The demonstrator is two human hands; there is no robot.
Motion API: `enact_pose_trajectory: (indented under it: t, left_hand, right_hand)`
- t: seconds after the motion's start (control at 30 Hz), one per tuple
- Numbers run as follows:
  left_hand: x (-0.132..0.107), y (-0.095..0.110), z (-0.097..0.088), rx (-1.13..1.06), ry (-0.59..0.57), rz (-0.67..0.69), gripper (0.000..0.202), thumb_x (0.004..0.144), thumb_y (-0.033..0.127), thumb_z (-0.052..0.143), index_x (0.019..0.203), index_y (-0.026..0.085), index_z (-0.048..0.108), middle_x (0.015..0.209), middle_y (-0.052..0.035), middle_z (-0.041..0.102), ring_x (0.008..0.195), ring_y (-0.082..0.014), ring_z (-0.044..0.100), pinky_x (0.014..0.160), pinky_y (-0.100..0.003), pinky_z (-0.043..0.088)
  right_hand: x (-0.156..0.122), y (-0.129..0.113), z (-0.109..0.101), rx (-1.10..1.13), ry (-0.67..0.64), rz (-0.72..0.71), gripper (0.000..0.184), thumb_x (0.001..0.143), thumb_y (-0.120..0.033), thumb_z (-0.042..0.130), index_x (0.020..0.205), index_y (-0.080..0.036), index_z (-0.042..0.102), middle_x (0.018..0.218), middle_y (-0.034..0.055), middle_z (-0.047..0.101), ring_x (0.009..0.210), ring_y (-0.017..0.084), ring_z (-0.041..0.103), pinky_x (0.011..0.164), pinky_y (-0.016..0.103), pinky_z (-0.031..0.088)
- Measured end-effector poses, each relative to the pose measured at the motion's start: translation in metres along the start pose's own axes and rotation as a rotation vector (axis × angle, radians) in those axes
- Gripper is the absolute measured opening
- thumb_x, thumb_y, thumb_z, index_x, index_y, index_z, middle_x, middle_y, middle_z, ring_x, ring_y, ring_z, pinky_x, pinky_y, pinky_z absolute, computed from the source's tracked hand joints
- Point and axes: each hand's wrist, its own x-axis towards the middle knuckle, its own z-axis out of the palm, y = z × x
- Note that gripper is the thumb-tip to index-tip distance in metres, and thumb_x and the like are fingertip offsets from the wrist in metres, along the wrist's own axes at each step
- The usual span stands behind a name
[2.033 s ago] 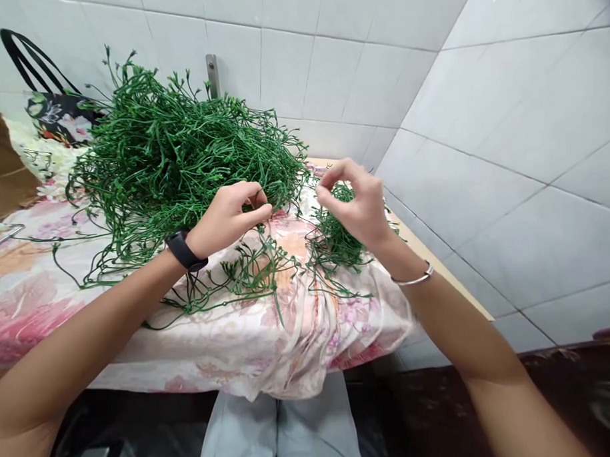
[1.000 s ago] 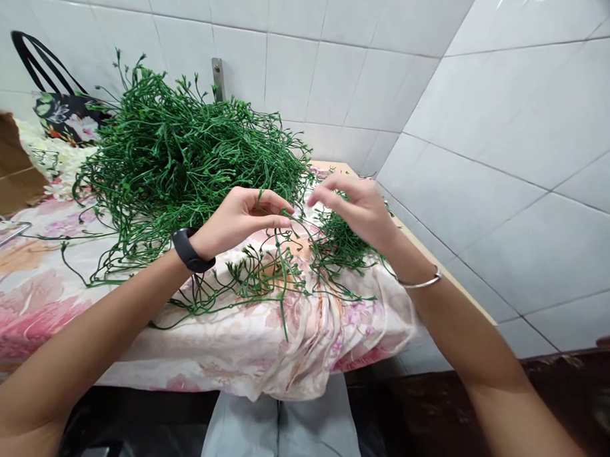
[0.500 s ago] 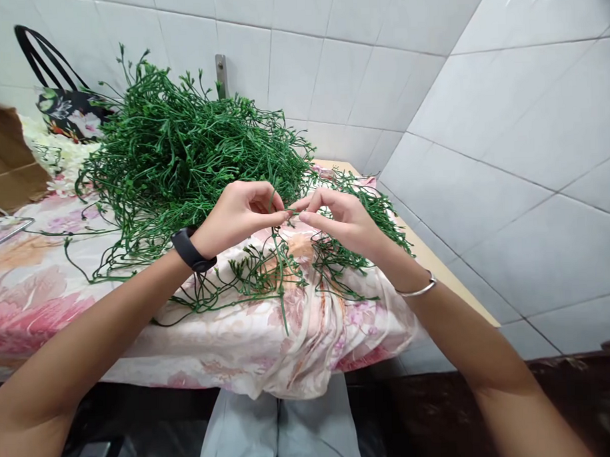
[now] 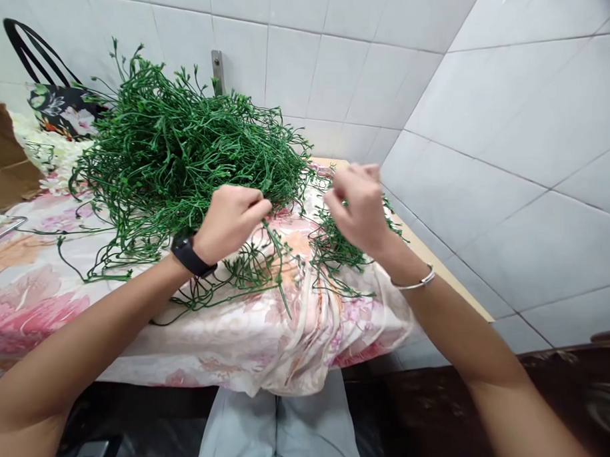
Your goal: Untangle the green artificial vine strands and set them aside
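Observation:
A big heap of green plastic plant stems (image 4: 177, 153) lies on a table under a pink floral cloth (image 4: 229, 338). My left hand (image 4: 229, 221), with a black wristband, is closed in a pinch on a loose green stem (image 4: 276, 256) at the front of the heap. My right hand (image 4: 357, 207), with a silver bangle, hovers over a smaller pile of green sprigs (image 4: 335, 244) at the table's right end. Its fingers are curled together and slightly blurred; a bit of green shows between them.
White tiled walls close in behind and to the right of the table. At the back left stand a black floral bag (image 4: 55, 107), some white artificial flowers (image 4: 47, 157) and a cardboard box (image 4: 2, 162). A wire frame (image 4: 2, 226) pokes in at the left edge.
My hands met in a pinch over the loose stems half a second ago. Now they have pulled apart, the left drawing back towards the heap and the right moving over the small pile.

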Motion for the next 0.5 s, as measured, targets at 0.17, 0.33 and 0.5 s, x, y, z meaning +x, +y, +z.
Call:
enact_pose_trajectory:
  t: [0.17,0.33,0.5]
  left_hand:
    - [0.007,-0.003,-0.012,-0.313,-0.035,-0.082,0.024,0.078,0.033,0.049,0.067,0.017,0.062,0.050,0.0021,0.045,0.046,-0.0070,0.034,0.045,-0.023,0.025]
    - [0.007,-0.003,-0.006,-0.523,-0.236,-0.122,0.026,0.075,0.037,0.056,0.085,0.014,0.065,0.076,-0.0046,0.062,0.064,-0.0094,0.052,0.055,-0.022,0.040]
    - [0.005,-0.003,-0.005,-0.618,-0.345,-0.154,0.033,0.070,0.024,0.062,0.101,0.012,0.060,0.096,-0.0088,0.063,0.077,-0.0130,0.059,0.064,-0.025,0.046]
  right_hand:
    - [0.014,0.044,-0.019,-0.041,0.088,0.202,0.016,0.076,-0.024,0.051,0.062,-0.021,0.044,0.073,0.0027,0.055,0.080,0.020,0.049,0.081,0.042,0.031]
    - [0.012,0.064,-0.017,-0.106,0.001,0.280,0.025,0.070,-0.032,0.058,0.054,-0.018,0.045,0.086,0.0078,0.056,0.092,0.027,0.048,0.083,0.050,0.027]
    - [0.010,0.062,-0.015,-0.098,-0.081,0.332,0.031,0.070,-0.036,0.059,0.052,-0.017,0.044,0.088,0.0089,0.051,0.093,0.028,0.049,0.086,0.052,0.026]
